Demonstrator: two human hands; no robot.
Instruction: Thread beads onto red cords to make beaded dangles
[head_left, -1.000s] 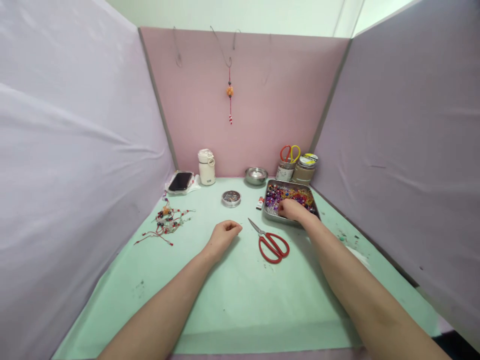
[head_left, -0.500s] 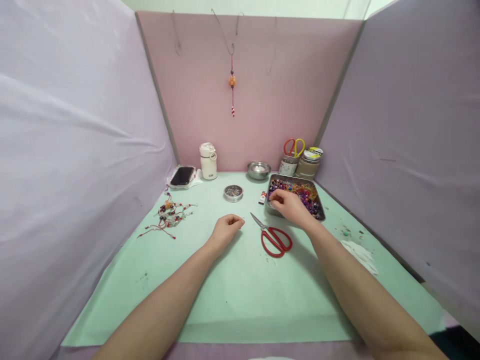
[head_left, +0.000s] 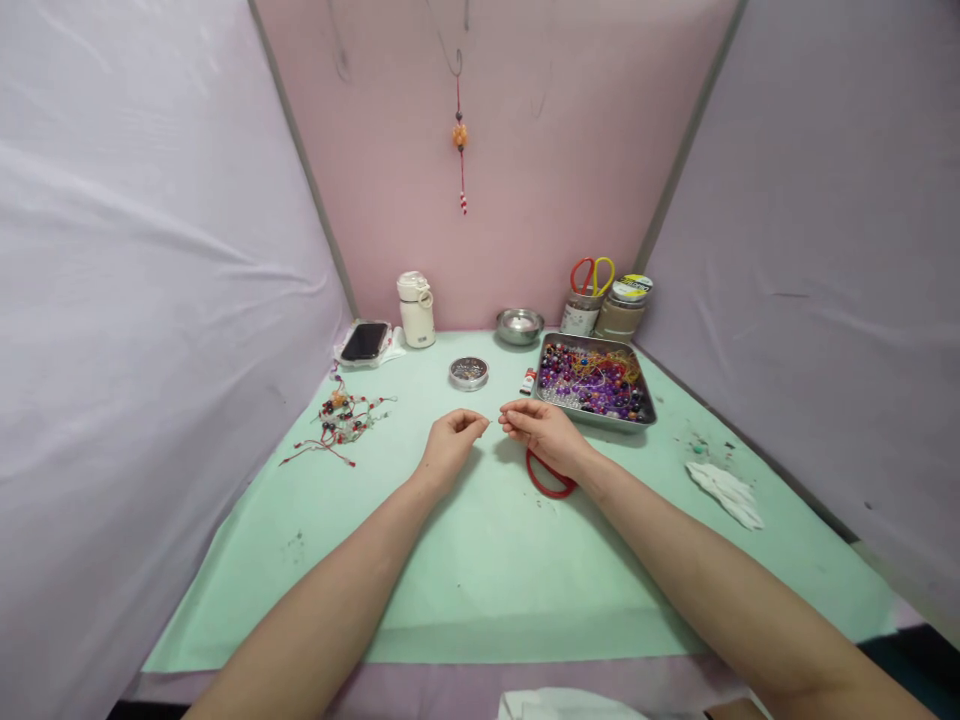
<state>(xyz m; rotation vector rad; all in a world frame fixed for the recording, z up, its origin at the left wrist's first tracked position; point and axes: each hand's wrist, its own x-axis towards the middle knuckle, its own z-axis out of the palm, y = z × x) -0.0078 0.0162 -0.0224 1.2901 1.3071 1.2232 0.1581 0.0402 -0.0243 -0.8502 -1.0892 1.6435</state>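
Over the middle of the mat, my left hand [head_left: 451,445] is closed in a pinch. A thin pale strand [head_left: 490,421] just shows at its fingertips; its kind is too small to tell. My right hand [head_left: 544,432] faces it with thumb and forefinger pinched close to that tip, on what looks like a small bead, mostly hidden by the fingers. Beneath the right hand lie red-handled scissors [head_left: 550,490], their blades covered from view. Behind it stands a metal tray [head_left: 598,420] of purple, clear and dark beads with yellow and red cords.
Beaded red-cord strings [head_left: 339,424] lie at left, below a phone [head_left: 365,341]. A white bottle [head_left: 416,310], a round clear case [head_left: 469,374], a metal bowl [head_left: 519,326] and jars [head_left: 621,310] stand behind. A beaded pendant [head_left: 460,136] hangs. White cloth [head_left: 726,494] lies right.
My right hand has come out of the bead tray and moved left to meet my left hand, covering part of the scissors. My left hand keeps its pinch. The view has tipped downward.
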